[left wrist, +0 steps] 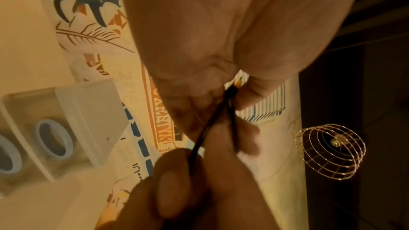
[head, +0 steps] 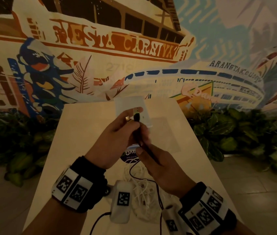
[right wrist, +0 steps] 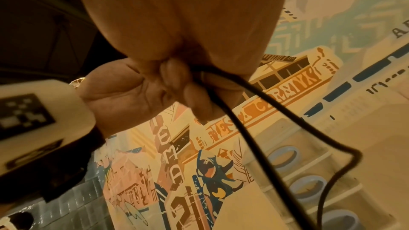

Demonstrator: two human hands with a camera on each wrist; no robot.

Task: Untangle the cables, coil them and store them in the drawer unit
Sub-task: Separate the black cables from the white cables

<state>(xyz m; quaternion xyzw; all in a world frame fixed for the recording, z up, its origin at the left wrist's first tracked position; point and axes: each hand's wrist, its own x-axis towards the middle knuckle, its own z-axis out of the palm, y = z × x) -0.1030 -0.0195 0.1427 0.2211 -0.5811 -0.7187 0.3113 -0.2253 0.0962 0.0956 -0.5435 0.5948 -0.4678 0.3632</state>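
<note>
A painted mural wall (head: 100,48) backs the pale rectangular table (head: 87,133) holding a translucent plastic drawer unit (head: 131,106). Above a tangled white cable pile (head: 142,189), the left hand (head: 114,141) pinches the thin black cable (head: 148,152) — folded double — while the right hand (head: 161,168) grips its lower run.

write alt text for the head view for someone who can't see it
Both hands hold a thin black cable above a pale tabletop: the left hand grips its plug end, the right hand pinches the cord lower down. A tangle of white cables lies beneath the wrists, a translucent plastic drawer unit behind.
</note>
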